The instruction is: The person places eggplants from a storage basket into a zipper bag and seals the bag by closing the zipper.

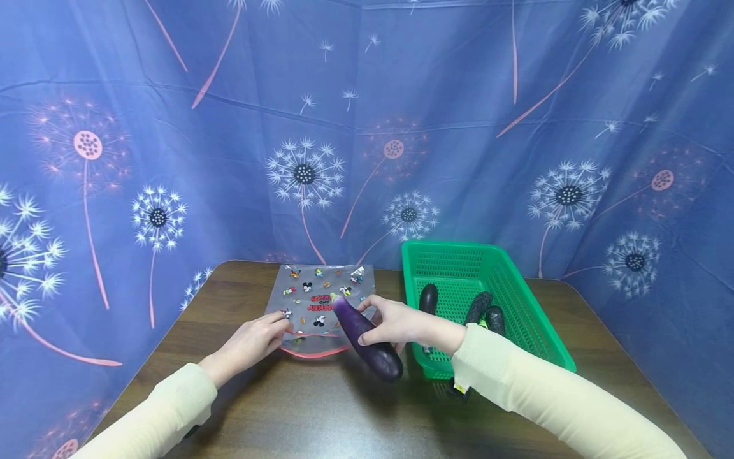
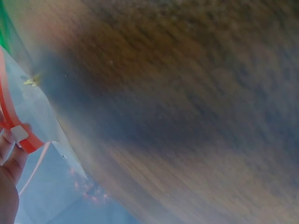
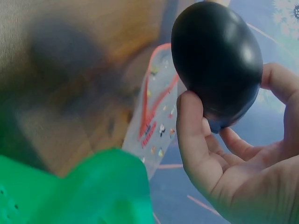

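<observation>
A clear zip bag (image 1: 298, 299) printed with cartoon figures lies on the table, its red-edged mouth toward me. At the bag's near left corner my left hand (image 1: 262, 336) pinches the edge; the left wrist view has its fingers by the red zip strip (image 2: 7, 100) and a white slider (image 2: 19, 133). My right hand (image 1: 395, 322) grips a long purple eggplant (image 1: 367, 338) around its middle. The eggplant's pale stem end points away and overlaps the bag, while its thick rounded end (image 3: 217, 56) faces the right wrist camera.
To the right stands a green perforated basket (image 1: 533, 306). Inside are another dark eggplant (image 1: 428, 298) and a couple of dark, rough-skinned vegetables (image 1: 478, 307). The wooden table (image 1: 309, 408) meets a blue dandelion-print curtain (image 1: 241, 159) at the back and sides.
</observation>
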`<state>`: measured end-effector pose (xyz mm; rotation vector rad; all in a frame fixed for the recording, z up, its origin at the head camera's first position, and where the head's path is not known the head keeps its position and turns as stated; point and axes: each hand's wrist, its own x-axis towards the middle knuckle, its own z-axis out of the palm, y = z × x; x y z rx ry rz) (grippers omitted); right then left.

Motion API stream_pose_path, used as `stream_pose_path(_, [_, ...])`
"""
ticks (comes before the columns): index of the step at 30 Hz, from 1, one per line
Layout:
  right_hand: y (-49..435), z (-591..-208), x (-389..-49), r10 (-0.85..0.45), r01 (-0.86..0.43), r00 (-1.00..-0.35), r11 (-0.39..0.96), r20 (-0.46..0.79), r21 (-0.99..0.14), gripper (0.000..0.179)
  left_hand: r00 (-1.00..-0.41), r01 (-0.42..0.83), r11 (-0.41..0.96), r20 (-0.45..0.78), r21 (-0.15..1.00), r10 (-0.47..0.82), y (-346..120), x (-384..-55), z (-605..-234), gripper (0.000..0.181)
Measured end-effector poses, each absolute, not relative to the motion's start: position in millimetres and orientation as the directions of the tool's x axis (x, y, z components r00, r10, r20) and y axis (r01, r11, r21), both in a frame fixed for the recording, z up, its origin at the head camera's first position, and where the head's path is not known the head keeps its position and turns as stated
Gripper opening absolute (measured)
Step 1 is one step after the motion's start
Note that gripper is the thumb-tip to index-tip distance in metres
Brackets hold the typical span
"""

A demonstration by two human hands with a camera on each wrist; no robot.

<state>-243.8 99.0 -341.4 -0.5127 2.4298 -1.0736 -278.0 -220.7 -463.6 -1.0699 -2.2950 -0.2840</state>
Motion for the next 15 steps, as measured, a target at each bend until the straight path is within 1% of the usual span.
stream_pose_path(6, [90,-356,-238,-0.539,-0.302,-0.83,0.651,-0.143,-0.696,0.055,-0.496,0.771,0.636,0.595,-0.035,0.633,-222,-279,-463,0.032])
stream_pose_path(11, [82,-363,-232,-0.606,-0.43,-0.792,0.643,-0.077,-0.633,0.054,-0.499,0.767,0.64,0.593,-0.036,0.632,-222,-277,-462,0.03])
stream_pose_path(15, [77,-367,-226,-0.647,-0.486,-0.76,0.629,-0.061,-0.607,0.052,-0.5,0.757,0.652,0.599,-0.048,0.625,-221,-276,-461,0.031])
